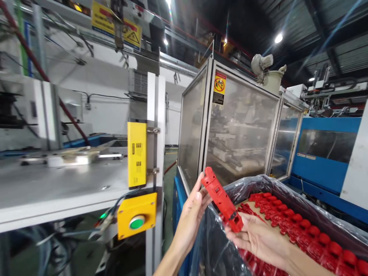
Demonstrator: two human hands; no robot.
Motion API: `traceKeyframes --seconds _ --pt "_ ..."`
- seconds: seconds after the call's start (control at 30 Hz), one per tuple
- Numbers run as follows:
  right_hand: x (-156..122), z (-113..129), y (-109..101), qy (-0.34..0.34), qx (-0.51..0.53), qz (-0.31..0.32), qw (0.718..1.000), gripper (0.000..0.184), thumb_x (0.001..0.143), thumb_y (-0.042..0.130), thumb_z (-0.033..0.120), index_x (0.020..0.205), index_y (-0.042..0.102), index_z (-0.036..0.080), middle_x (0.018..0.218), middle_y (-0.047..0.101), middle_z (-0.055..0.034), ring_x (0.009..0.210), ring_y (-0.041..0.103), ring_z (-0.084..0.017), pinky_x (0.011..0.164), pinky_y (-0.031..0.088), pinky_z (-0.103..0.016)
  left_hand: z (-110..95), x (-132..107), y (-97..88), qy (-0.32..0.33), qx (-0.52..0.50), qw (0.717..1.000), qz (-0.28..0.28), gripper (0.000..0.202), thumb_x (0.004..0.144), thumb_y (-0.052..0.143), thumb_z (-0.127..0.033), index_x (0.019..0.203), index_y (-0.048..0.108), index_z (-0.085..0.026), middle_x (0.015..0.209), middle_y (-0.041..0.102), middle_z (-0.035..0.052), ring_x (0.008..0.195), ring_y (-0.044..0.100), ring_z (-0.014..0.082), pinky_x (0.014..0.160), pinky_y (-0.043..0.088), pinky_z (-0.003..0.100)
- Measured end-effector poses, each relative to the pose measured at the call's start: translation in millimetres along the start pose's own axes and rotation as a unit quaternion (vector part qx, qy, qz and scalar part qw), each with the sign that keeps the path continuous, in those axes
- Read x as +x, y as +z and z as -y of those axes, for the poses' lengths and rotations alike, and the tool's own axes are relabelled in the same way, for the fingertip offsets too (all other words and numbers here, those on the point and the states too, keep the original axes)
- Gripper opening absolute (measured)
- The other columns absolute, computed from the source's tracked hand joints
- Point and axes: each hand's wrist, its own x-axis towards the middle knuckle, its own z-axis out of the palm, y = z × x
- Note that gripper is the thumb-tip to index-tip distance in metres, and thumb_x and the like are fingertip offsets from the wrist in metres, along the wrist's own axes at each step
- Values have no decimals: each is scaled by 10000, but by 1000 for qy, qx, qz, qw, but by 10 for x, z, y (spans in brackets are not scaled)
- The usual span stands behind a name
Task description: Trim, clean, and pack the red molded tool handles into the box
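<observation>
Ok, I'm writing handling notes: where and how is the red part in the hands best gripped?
Probably across the middle of the red part, between its rectangular recess and the dark detail near its lower end, coming from the picture's upper right. It is long, narrow and slanted; the left hand holds its upper end and the right hand its lower, leaving that side free.
</observation>
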Motion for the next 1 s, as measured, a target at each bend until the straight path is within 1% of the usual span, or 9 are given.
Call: traceKeyframes --seconds 0.2,0.3,0.43,0.57,0.63,0.73,0.83,0.9,1.0 --pt "-49 -67 140 15 25 15 999 380 763 820 324 1064 673 145 1017 759 -138 936 733 -168 847 548 -243 -30 -84 -56 17 -35 999 15 719 878 592 -511 1500 313 -283 1339 642 109 1278 543 278 1120 348 451" --pt "-82 -91 228 16 20 15 1000 410 730 844 329 1057 665 158 1032 758 -131 962 729 -186 862 544 -265 -72 -144 -63 24 -60 998 20 752 872 604 -502 1513 275 -289 1280 681 114 1265 558 284 1117 354 455" --pt "-125 -140 361 19 1 -4 1000 428 732 845 311 1088 658 165 1075 748 -126 1004 718 -216 870 546 -279 -201 -285 -68 25 -83 996 21 838 855 624 -512 1534 175 -310 1247 702 106 1221 595 277 1128 334 457" --pt "-126 -236 571 39 -6 7 999 383 734 840 321 1065 693 193 1015 769 -59 938 739 -193 788 567 -220 -412 -508 -153 24 -89 996 4 997 811 663 -552 1531 -2 -367 1218 721 62 1173 628 259 1122 342 437" --pt "-101 -280 746 54 -20 31 998 407 727 840 364 1076 702 208 991 773 -41 911 744 -181 767 570 -197 -558 -645 -233 35 -82 996 -12 1050 781 687 -571 1523 -33 -390 1154 745 33 1137 647 249 1099 377 407" --pt "-38 -317 1115 64 -63 58 994 509 708 821 486 1130 687 236 1035 760 -49 905 745 -187 762 576 -212 -833 -840 -395 73 -62 993 -65 1053 738 725 -579 1526 46 -414 1093 740 24 1089 668 273 1018 473 399" --pt "69 -346 1574 5 -176 57 983 622 702 808 529 1226 631 244 1193 696 -87 1005 712 -229 783 579 -278 -1140 -965 -629 118 -20 984 -134 974 759 703 -577 1520 111 -439 1203 692 29 1146 634 303 982 512 414" --pt "181 -397 1902 -67 -290 52 953 633 710 815 466 1265 604 248 1233 667 -94 1017 696 -251 789 573 -322 -1342 -1003 -839 135 5 976 -168 929 773 683 -584 1516 145 -439 1225 689 19 1171 618 291 965 522 381" --pt "397 -553 2397 -142 -431 51 890 548 734 768 353 1251 618 250 1204 671 -87 980 687 -264 766 567 -347 -1640 -1024 -1203 135 14 967 -215 908 741 706 -602 1501 246 -412 1117 737 9 1130 645 261 870 552 296"
